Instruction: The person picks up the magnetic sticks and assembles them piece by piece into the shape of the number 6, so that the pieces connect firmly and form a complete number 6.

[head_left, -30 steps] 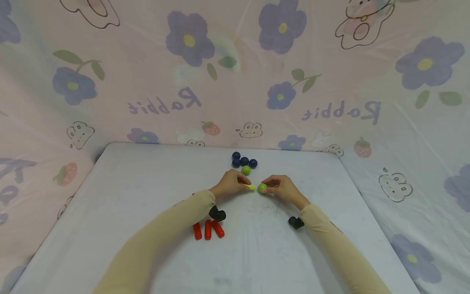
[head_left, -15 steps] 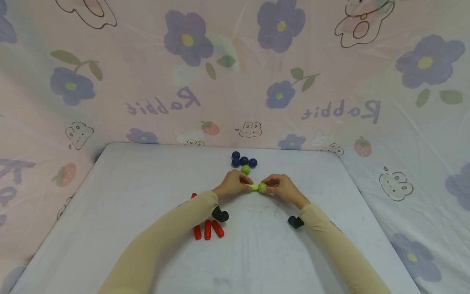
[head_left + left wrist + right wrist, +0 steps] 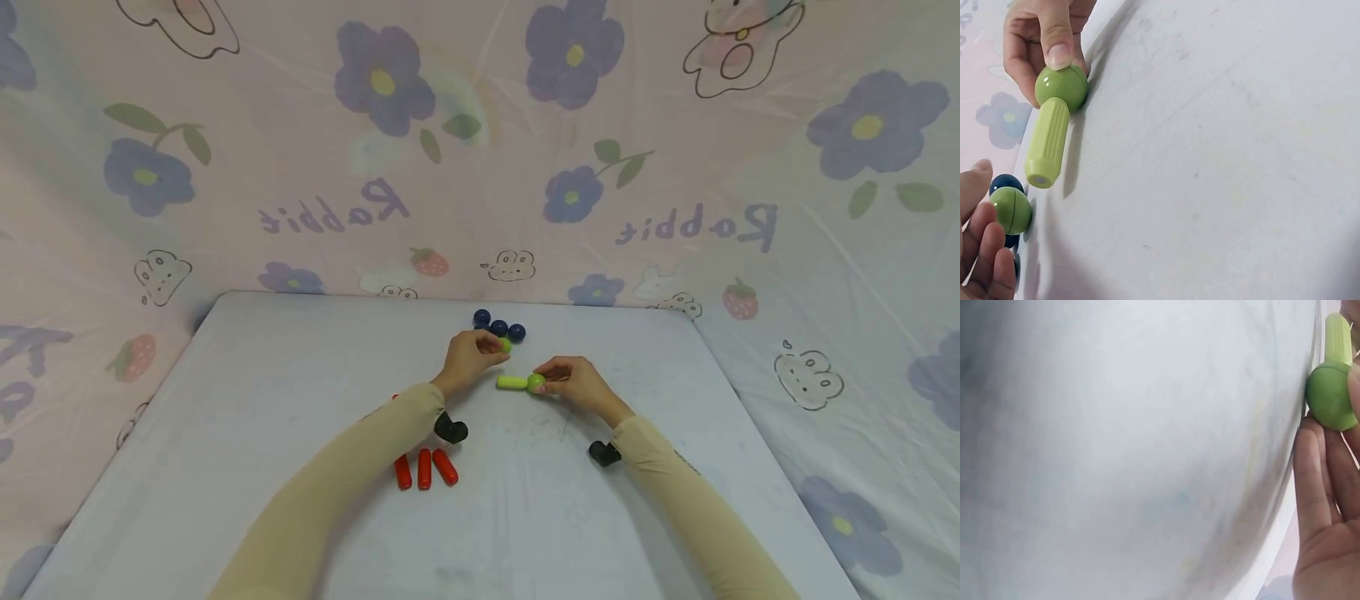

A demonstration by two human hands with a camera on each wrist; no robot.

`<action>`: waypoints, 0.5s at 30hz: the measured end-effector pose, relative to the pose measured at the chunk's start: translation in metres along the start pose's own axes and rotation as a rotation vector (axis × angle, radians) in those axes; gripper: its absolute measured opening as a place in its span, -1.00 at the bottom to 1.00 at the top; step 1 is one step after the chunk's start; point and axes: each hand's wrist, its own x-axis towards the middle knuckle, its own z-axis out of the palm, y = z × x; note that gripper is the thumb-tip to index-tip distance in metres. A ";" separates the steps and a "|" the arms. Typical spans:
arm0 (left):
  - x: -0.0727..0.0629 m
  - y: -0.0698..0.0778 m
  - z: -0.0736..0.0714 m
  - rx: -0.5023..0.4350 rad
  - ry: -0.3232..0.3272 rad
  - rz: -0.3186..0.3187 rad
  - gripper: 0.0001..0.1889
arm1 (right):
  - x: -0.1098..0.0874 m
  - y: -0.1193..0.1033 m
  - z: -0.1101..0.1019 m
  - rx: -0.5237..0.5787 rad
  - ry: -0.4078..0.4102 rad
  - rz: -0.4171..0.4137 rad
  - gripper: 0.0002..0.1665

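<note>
My right hand (image 3: 576, 383) pinches a green ball (image 3: 535, 383) between thumb and fingers. A yellow-green ribbed rod (image 3: 512, 382) sticks out of that ball toward the left, joined end to ball; the left wrist view shows a small pale spot on the rod's free end (image 3: 1040, 179). Farther back, my left hand (image 3: 467, 360) has its thumb and fingers spread around a second green ball (image 3: 1012, 211). A gap shows between thumb and ball in the left wrist view; contact of the other fingers is unclear.
Several dark blue balls (image 3: 499, 328) cluster just behind the second green ball. Red rods (image 3: 425, 469) lie near the left forearm, one partly hidden by the sleeve. A patterned cloth (image 3: 480, 167) hangs behind the white table (image 3: 300, 358).
My left hand brought the yellow-green rod against the right hand's green ball, let go of it, and moved back to the second green ball. The right hand stayed in place.
</note>
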 end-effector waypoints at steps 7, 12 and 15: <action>0.003 -0.001 0.005 0.014 0.099 -0.040 -0.68 | 0.001 0.001 0.001 0.000 -0.001 0.003 -0.63; 0.006 -0.002 0.008 0.059 0.118 -0.055 -0.68 | 0.001 0.001 0.000 -0.002 0.006 0.007 -0.64; 0.006 -0.003 0.009 0.085 0.123 -0.067 -0.68 | 0.000 0.001 0.000 -0.001 0.006 0.007 -0.63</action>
